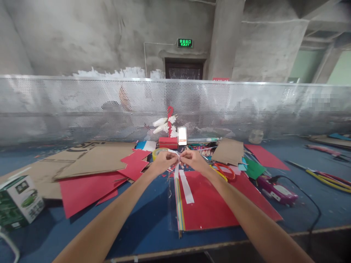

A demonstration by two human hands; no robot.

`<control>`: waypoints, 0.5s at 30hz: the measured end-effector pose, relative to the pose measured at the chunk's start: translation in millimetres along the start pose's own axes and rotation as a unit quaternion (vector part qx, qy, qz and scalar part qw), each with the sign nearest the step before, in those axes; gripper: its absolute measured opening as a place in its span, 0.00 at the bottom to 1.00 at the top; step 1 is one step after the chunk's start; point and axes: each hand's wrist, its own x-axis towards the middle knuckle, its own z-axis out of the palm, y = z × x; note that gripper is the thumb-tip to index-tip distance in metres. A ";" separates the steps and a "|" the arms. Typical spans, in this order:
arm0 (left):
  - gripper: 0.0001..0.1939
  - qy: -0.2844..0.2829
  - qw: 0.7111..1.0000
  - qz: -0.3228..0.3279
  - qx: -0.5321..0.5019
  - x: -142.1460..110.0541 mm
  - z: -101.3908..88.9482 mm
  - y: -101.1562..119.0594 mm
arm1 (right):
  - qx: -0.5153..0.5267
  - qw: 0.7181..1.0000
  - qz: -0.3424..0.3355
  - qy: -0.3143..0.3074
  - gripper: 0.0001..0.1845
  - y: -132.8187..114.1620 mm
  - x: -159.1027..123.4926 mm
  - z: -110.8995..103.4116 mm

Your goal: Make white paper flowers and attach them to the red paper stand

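Far left on the blue table [142,208], one green-and-white carton [26,201], then overlapping brown cardboard [95,159] and one tape roll [155,154]. Centre: two hands, left hand [166,160] and right hand [192,160], fingertips pinched together on one white strip [177,170], narrow, plain, hanging by the red sheet's [214,204] far left corner. Rightward: one loose white piece [187,188], flat, slightly slanted, upon that sheet; one purple device [278,191].

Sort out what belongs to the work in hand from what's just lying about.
Apparently in use:
- left hand and right hand, pinching a white strip
- loose strip on red sheet

Apparently just lying about:
- boxy carton
- purple device
- cardboard
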 end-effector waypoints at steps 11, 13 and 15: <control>0.12 0.005 1.000 0.005 0.004 0.7 1.9 -6.6 | -0.013 1.000 0.018 0.015 0.05 -5.9 -1.5 1.8; 0.12 0.007 1.000 0.003 0.005 1.0 1.9 -7.6 | -0.010 1.000 0.023 0.019 0.04 -6.9 -1.8 2.3; 0.12 0.007 1.000 0.000 0.006 1.3 1.8 -8.5 | -0.008 1.000 0.023 0.020 0.05 -6.7 -1.7 2.3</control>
